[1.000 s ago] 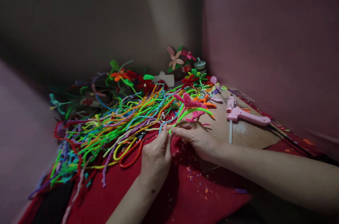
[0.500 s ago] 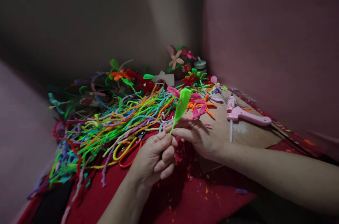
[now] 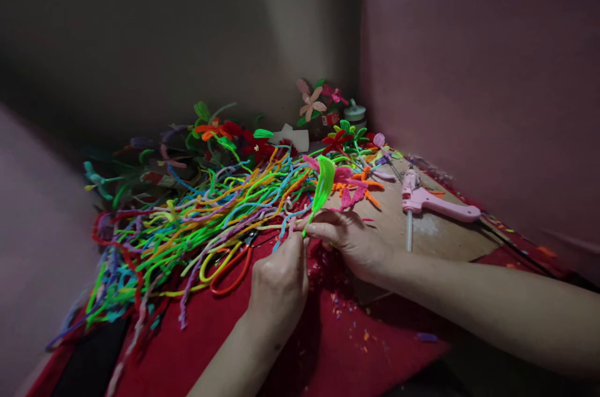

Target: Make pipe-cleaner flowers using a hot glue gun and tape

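A bright green leaf bent from pipe cleaner [image 3: 323,183] stands upright between my hands, its twisted stem pointing down. My right hand [image 3: 349,237] pinches that stem between thumb and fingers. Just below, my left hand [image 3: 281,278] is closed with its back toward me, its fingertips at the stem's lower end. Most of the left fingers are hidden behind the hand. Pink pipe-cleaner petals [image 3: 349,197] lie behind the leaf on a brown board [image 3: 450,237].
A heap of colourful pipe cleaners [image 3: 234,203] spreads to the left, with red-and-yellow-handled scissors [image 3: 234,275] at its front. On the board rests a pink glue gun [image 3: 438,204]. Finished flowers [image 3: 309,104] and a lidded jar [image 3: 355,112] stand at the back, by the walls.
My left hand has rolled over, so its back now faces me and its curled fingers are hidden. The green leaf has turned slightly; the right hand has barely moved.
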{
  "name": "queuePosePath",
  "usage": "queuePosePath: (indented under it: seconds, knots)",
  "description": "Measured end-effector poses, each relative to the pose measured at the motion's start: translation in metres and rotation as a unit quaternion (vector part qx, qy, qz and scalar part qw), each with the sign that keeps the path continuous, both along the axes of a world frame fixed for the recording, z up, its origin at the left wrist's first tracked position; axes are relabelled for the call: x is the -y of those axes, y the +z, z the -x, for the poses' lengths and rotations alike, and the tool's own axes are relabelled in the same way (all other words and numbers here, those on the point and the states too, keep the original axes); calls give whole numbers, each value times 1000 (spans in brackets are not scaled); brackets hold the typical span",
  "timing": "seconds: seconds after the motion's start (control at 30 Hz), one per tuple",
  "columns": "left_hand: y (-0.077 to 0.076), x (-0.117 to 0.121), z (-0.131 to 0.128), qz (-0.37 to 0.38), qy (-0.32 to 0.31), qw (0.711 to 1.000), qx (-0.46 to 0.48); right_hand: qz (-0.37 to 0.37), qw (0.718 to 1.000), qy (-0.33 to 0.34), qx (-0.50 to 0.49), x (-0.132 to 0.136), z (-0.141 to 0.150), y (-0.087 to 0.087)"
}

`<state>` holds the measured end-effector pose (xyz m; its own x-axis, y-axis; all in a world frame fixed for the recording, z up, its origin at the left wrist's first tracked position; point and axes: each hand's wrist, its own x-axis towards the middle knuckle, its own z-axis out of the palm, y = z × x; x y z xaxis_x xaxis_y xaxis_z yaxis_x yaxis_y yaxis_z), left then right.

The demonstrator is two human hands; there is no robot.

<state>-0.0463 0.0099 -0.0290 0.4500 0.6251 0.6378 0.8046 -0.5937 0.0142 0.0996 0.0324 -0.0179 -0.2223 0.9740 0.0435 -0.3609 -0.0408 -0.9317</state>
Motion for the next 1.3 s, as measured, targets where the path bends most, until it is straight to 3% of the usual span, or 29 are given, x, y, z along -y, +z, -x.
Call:
queuePosePath:
  seconds: [0.17, 0.27, 0.4, 0.5, 0.63, 0.7, 0.9, 1.07, 1.17, 1.3]
  knots:
    - [10, 3, -3, 115, 12, 989, 96, 2, 1000, 6, -25, -3, 1, -6]
    - [17, 4, -6, 241, 17, 948, 205, -2, 998, 23, -56, -3, 1, -7]
    - [23, 4, -8, 368, 7, 853, 369, -26, 992, 80, -94, -3, 0, -6]
    - [27, 4, -9, 452, 4, 763, 461, -23, 986, 124, -113, -4, 0, -4]
    - [31, 6, -12, 540, -18, 641, 546, 0, 986, 122, -110, -5, 0, -2]
    - [32, 6, -12, 563, -40, 594, 574, -9, 988, 114, -99, -6, -1, -2]
    - [33, 2, -8, 605, -123, 495, 611, -32, 990, 114, -81, -9, -4, -8]
    - [26, -2, -3, 632, -206, 410, 624, -16, 977, 177, -113, -12, -5, -10]
    - [23, -1, -2, 637, -236, 385, 624, -29, 969, 203, -134, -12, -5, -9]
    - [22, -1, -2, 643, -250, 380, 616, -32, 967, 203, -147, -10, -5, -7]
